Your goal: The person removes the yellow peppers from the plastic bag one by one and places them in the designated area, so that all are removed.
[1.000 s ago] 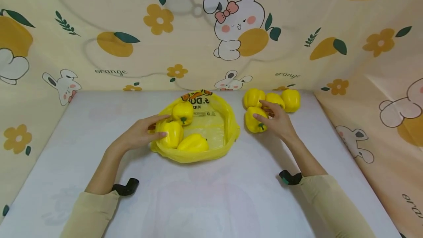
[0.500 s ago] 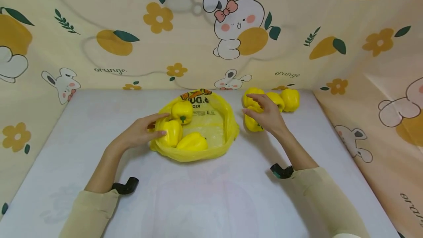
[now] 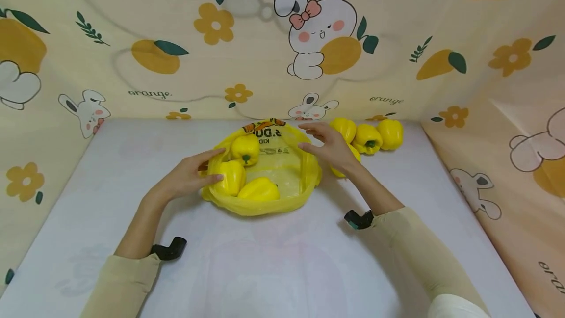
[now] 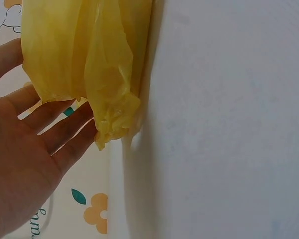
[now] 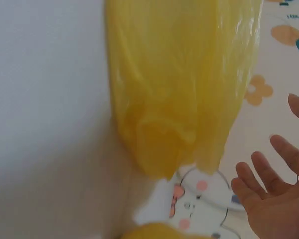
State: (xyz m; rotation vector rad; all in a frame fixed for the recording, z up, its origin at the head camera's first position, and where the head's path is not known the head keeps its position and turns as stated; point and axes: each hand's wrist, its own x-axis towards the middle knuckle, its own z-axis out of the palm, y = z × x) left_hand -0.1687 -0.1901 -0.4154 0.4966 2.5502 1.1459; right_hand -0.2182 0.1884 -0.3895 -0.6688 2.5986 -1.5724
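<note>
A yellow plastic bag (image 3: 282, 204) lies with its mouth spread wide, holding three yellow bell peppers (image 3: 259, 189). My left hand (image 3: 187, 175) rests at the bag's left rim, fingers mostly straight against the plastic; in the left wrist view they touch its crumpled side (image 4: 114, 114). My right hand (image 3: 331, 148) hovers by the bag's right rim with fingers spread, nothing between them. In the right wrist view that hand (image 5: 279, 194) stands apart from the bag (image 5: 174, 89). Behind my right hand, one bell pepper (image 3: 355, 153) is partly hidden.
Several more yellow bell peppers (image 3: 390, 134) sit together at the back right of the white table (image 3: 265, 269). A printed cloth backdrop (image 3: 176, 77) with rabbits and oranges rises along the table's back and sides.
My right hand has left the bell pepper in the right group and moved left, empty, to the bag's right rim. One rear pepper's stem has turned into view. My left hand stays put.
</note>
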